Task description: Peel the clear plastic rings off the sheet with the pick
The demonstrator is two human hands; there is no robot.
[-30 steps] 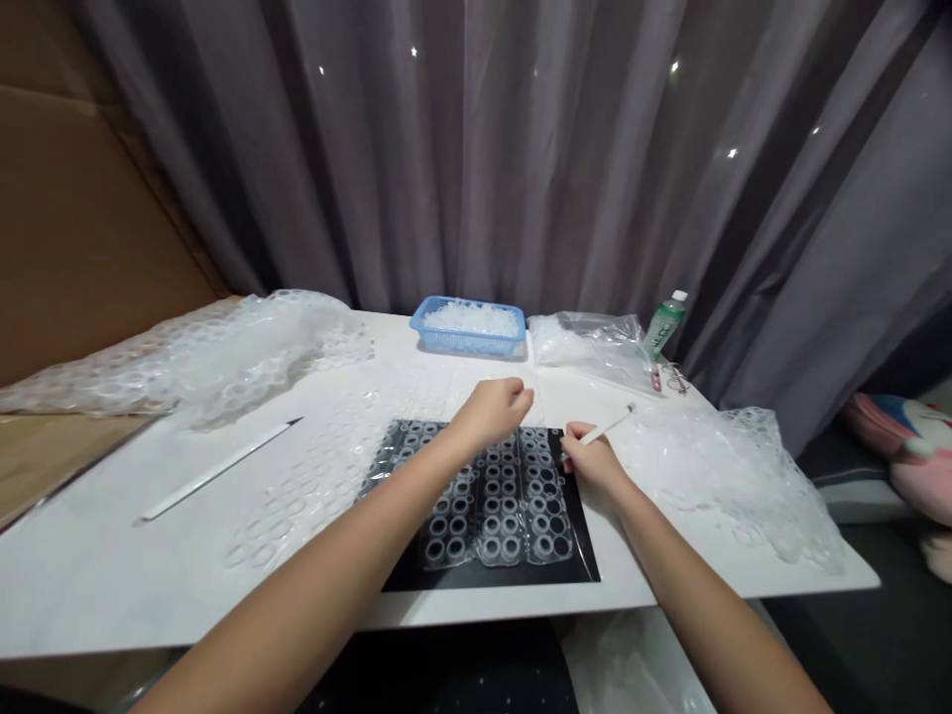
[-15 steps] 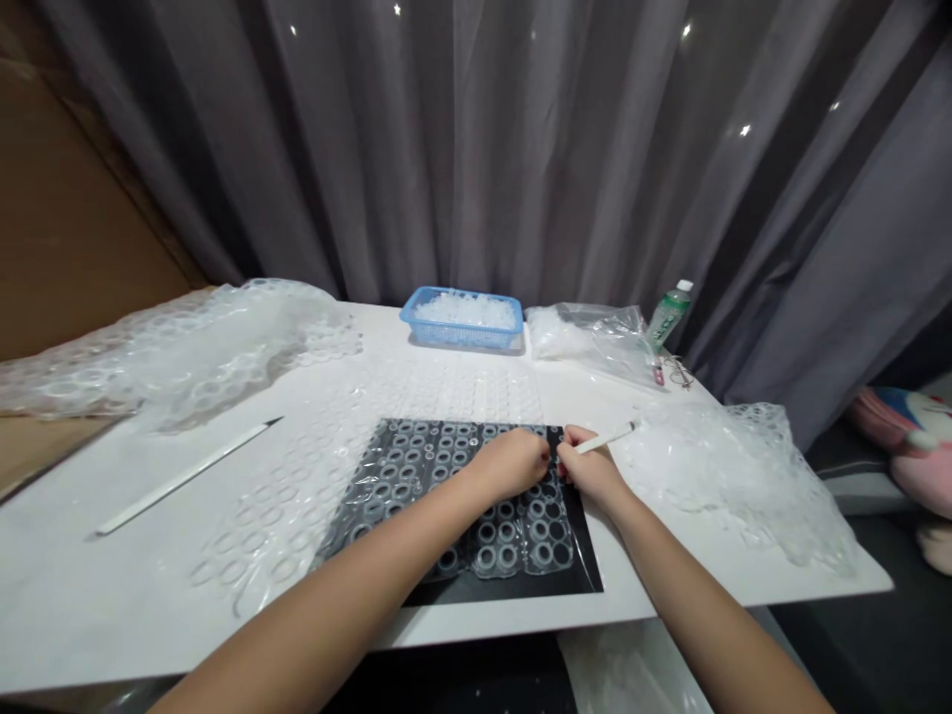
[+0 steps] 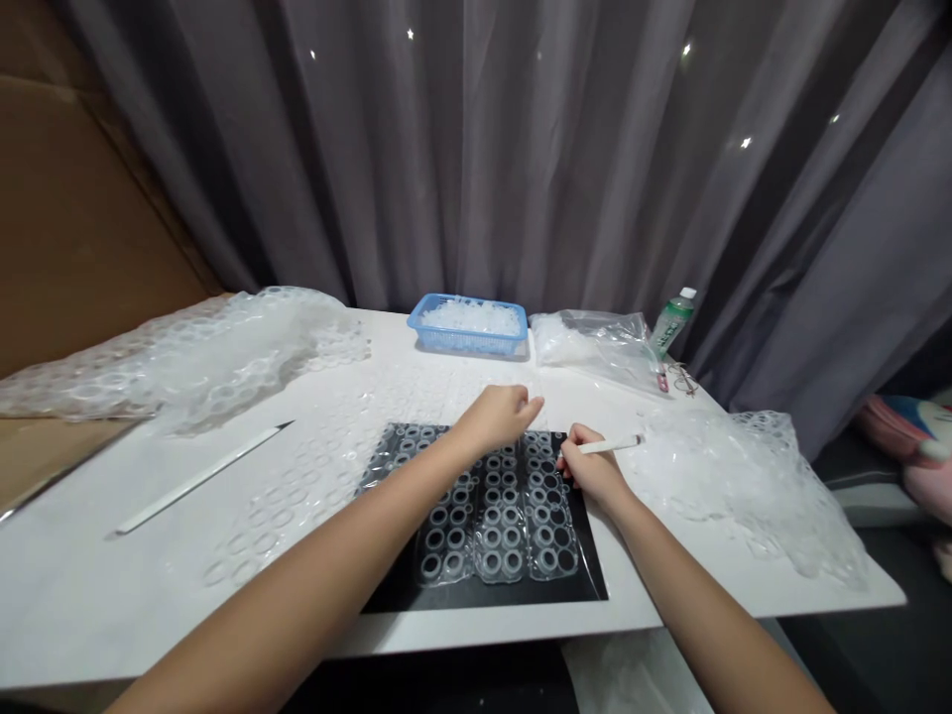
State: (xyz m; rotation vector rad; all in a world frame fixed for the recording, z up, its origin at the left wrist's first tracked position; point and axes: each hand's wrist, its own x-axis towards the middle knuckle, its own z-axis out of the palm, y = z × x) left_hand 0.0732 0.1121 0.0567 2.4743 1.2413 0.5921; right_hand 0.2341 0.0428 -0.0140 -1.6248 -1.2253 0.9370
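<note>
My right hand (image 3: pixel 590 466) is closed around a slim white pen-like tool (image 3: pixel 610 445), its rear end pointing right. The tool's working tip is hidden by my fingers, at the right edge of a clear plastic sheet of rings (image 3: pixel 502 516). Strips of these rings lie in columns on a black mat (image 3: pixel 476 597). Above the mat's far edge, my left hand (image 3: pixel 506 412) is raised, fingers curled and thumb pointing right. Whatever it may hold is too small or hidden to make out.
A blue basket (image 3: pixel 468 342) of small clear pieces stands at the back, beside a clear bag (image 3: pixel 595 347) and a green bottle (image 3: pixel 673 322). Plastic ring sheets are heaped left (image 3: pixel 223 347) and right (image 3: pixel 751 496). A long white strip (image 3: pixel 200 481) lies at left.
My left hand has lifted off the ring sheet and moved up and slightly left, away from my right hand. The right hand stays near the sheet's edge with the tool.
</note>
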